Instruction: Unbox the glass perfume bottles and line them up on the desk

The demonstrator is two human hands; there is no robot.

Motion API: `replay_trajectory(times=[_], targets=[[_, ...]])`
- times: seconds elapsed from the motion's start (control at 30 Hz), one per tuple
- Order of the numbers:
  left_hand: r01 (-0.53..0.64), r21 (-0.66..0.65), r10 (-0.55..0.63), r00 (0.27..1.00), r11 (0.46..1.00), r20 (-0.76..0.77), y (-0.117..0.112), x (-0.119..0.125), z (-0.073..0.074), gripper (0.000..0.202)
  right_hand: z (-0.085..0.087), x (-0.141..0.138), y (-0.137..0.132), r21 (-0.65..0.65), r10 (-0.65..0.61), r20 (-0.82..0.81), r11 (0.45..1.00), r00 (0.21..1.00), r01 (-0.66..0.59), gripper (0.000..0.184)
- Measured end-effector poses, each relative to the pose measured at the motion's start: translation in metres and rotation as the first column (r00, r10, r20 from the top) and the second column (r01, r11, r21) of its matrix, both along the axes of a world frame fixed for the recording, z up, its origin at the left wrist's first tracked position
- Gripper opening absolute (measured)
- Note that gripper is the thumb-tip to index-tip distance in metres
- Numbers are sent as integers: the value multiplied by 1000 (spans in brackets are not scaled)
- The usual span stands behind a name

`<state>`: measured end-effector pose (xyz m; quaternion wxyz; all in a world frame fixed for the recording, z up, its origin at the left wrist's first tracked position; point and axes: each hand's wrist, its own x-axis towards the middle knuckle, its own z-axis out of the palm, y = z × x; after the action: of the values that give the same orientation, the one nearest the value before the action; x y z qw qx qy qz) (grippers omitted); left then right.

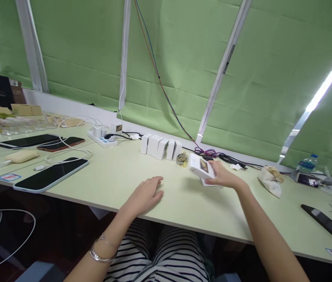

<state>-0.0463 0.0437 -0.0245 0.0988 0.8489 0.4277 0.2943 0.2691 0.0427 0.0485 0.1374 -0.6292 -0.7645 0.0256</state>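
Note:
My right hand (223, 175) grips a small white box (201, 166) with a dark picture on its face, tilted above the table. Under it, part of another white piece (210, 184) shows; whether it is a separate box I cannot tell. My left hand (144, 196) lies on the table near its front edge, fingers loosely extended and thumb apart, holding nothing. Behind both hands stands a row of several small white boxes (161, 148), upright side by side. A round gold-and-silver metal object (182, 159) lies between that row and the held box.
At left are phones (51, 175), a white cable (66, 145) and a power strip (103, 140). Bundled black cables (232, 158) run along the back. A crumpled white bag (271, 181), a water bottle (307, 163) and a black phone (329, 225) lie at right.

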Motion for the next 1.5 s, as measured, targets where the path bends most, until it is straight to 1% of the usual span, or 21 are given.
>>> replay_trajectory(times=[0.07, 0.17, 0.23, 0.27, 0.37, 0.43, 0.47, 0.53, 0.57, 0.67, 0.73, 0.83, 0.97, 1.07, 1.13, 1.17, 1.23, 1.3, 1.33, 1.43, 1.5], targets=[[-36, -27, 38, 995, 999, 96, -1, -2, 0, 49, -6, -41, -5, 18, 128, -14, 992, 992, -128, 75], [-48, -29, 54, 968, 998, 246, -1, -7, 3, 50, -24, -94, -13, 15, 222, -6, 975, 975, -222, 72], [-11, 18, 6, 963, 1000, 270, -1, -9, 4, 47, -38, -115, -19, 50, 272, -26, 961, 962, -271, 74], [13, 46, -24, 969, 999, 245, -1, -9, 4, 47, -45, -119, -22, 75, 294, -45, 954, 955, -290, 76], [59, 75, -67, 993, 995, 100, 2, -8, 3, 50, -57, -114, -29, 144, 321, -159, 943, 934, -299, 79], [51, 58, -53, 998, 997, 33, 4, -7, 2, 52, -58, -102, -31, 154, 284, -270, 956, 920, -250, 78], [43, 50, -44, 999, 998, 17, 5, -6, 1, 54, -57, -95, -31, 133, 246, -323, 968, 914, -214, 79], [30, 34, -29, 1000, 999, -3, 6, -6, 1, 61, -55, -84, -30, 39, 169, -398, 985, 902, -167, 87], [27, 23, -27, 1000, 999, -15, 6, -6, 1, 66, -54, -80, -30, -26, 149, -417, 984, 897, -176, 94], [19, -20, -21, 998, 1000, -62, 6, -6, 1, 79, -55, -75, -27, -201, 163, -437, 941, 885, -273, 116], [6, -43, -10, 996, 999, -84, 6, -6, 2, 81, -58, -74, -25, -246, 173, -442, 920, 880, -305, 121], [0, -47, -4, 997, 999, -81, 6, -6, 3, 77, -59, -74, -24, -230, 193, -449, 918, 872, -322, 112], [37, -44, -39, 998, 998, -48, 6, -7, 5, 74, -55, -72, -26, -220, 238, -470, 901, 850, -374, 100], [84, -62, -86, 996, 995, -19, 7, -9, 7, 70, -52, -71, -28, -259, 208, -483, 894, 850, -366, 101], [116, -78, -117, 993, 990, -6, 6, -10, 8, 69, -52, -73, -29, -262, 167, -485, 909, 859, -324, 98], [131, -88, -132, 991, 987, -2, 5, -10, 9, 70, -52, -74, -29, -246, 155, -480, 921, 863, -302, 93], [155, -110, -156, 988, 982, 1, 3, -10, 9, 72, -53, -77, -28, -185, 174, -462, 940, 870, -287, 79], [165, -126, -166, 986, 978, 4, 1, -10, 10, 73, -55, -78, -27, -133, 211, -442, 946, 872, -296, 67], [164, -131, -165, 986, 978, 7, 1, -10, 10, 74, -55, -77, -26, -123, 206, -444, 950, 872, -287, 64], [153, -135, -152, 988, 979, 19, -1, -9, 11, 74, -55, -71, -25, -158, 98, -509, 966, 855, -205, 63], [146, -136, -144, 989, 980, 23, -1, -8, 12, 73, -54, -64, -27, -228, 33, -600, 951, 799, -211, 63]])
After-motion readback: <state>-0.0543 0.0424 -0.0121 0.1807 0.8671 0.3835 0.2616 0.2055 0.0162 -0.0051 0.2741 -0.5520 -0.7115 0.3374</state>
